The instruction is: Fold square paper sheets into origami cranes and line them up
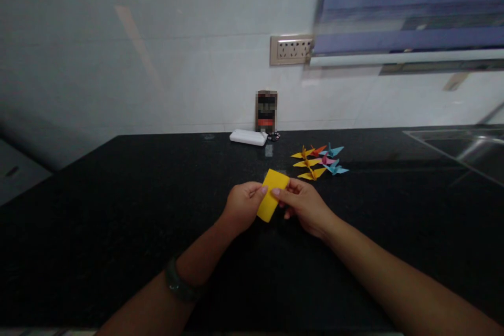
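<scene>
Yellow paper [269, 206], a narrow piece that looks folded, sits tilted between the person's two hands over the middle of the dark desk [118, 220]; from where I stand, I can't tell whether its lower edge touches the surface. The left hand [243, 207] grips its left edge and the right hand [309, 207] its right side, with both thumbs laid on top and the fingers mostly tucked behind or beneath. Holding it from both sides like that seems meant to keep the small piece flat and steady, with the thumbs pressing where a crease would need firmness. Beyond the right hand, a cluster of folded paper birds [313, 174] in yellow, orange, pink and blue stands close together, probably grouped to one side so the space in front of the body is left for the hands. They are the nearest things to the right hand, so a careless reach forward could brush them. Farther back, a white box [248, 137] lies near the wall, beside a phone-like upright thing [266, 110] whose front is blurred out; it appears to lean there for support. A sink [472, 155] is let into the far right, well apart from the work, and a socket [293, 50] sits on the wall above. Nothing stands between the hands and the paper.
</scene>
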The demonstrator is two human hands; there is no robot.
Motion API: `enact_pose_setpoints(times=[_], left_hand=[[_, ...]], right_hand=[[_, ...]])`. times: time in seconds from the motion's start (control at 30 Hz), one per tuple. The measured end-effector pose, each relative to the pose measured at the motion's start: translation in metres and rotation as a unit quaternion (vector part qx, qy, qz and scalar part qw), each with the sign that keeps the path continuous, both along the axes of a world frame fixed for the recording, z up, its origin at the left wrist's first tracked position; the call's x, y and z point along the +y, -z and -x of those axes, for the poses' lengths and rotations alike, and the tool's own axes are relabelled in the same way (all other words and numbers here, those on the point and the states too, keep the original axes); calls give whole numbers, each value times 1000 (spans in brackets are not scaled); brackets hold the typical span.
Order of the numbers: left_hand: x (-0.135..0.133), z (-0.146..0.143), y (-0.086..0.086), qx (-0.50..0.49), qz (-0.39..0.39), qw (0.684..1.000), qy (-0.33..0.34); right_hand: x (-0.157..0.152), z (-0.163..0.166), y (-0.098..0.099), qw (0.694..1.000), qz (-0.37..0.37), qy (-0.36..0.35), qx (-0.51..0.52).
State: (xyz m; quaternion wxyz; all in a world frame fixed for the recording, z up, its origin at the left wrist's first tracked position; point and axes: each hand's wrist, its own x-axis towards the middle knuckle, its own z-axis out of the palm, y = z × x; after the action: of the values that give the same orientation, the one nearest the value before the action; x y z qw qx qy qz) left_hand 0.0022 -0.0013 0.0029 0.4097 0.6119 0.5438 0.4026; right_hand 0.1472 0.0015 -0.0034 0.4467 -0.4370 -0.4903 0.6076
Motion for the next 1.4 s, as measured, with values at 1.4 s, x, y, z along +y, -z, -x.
enact_pose_setpoints(times=[1.4], left_hand=[[-2, -4, 2, -177, 100, 979, 23]], right_hand=[[3, -5, -3, 998, -2, -61, -3]])
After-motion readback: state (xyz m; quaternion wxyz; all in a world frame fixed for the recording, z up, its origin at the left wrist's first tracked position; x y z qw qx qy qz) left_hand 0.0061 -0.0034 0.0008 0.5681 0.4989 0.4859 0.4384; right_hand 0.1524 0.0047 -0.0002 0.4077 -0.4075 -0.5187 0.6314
